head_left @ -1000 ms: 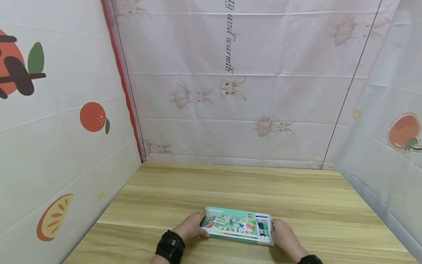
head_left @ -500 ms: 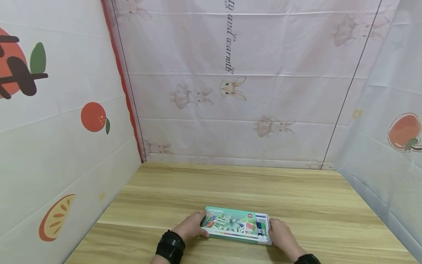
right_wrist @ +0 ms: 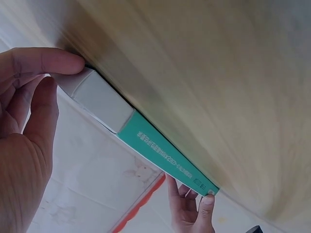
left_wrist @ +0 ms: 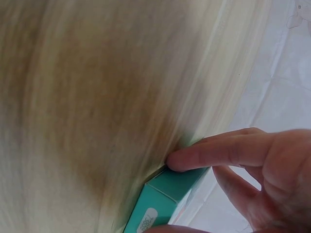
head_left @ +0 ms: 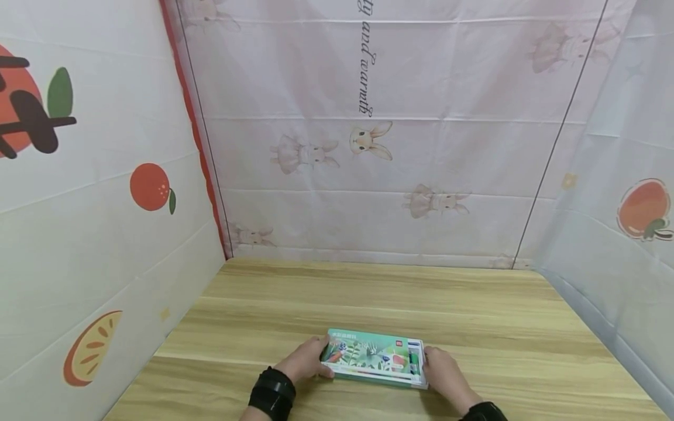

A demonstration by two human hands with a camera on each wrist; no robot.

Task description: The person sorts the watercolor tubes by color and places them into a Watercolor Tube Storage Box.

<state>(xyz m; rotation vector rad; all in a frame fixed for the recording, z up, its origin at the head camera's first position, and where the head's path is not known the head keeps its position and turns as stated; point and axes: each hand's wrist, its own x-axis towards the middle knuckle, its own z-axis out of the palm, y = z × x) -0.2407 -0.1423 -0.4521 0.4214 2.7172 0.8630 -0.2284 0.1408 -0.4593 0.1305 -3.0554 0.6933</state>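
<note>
A flat paint box [head_left: 368, 354] lies on the table, with a green printed sleeve and a white inner tray [head_left: 418, 380] that sticks out a little at the right end. Tubes with green and dark parts [head_left: 415, 359] show in that gap. My left hand [head_left: 307, 358] grips the sleeve's left end, fingers on the far side and thumb on the near side. At the opposite end, my right hand [head_left: 442, 371] holds the tray's outer end between finger and thumb. In the right wrist view, a short white length of the tray [right_wrist: 104, 102] shows beyond the green sleeve [right_wrist: 165, 155].
The wood-grain table [head_left: 368, 292] extends behind and to both sides of the box. Printed cloth walls enclose it: a rabbit-patterned back sheet [head_left: 337, 222] and fruit-patterned sheets left [head_left: 105, 251] and right [head_left: 605, 280]. Black bands [head_left: 272, 393] sit on my wrists.
My right hand has moved left with the white tray, which has slid further into the sleeve, so less of the tubes shows. The left hand and sleeve have stayed in place.
</note>
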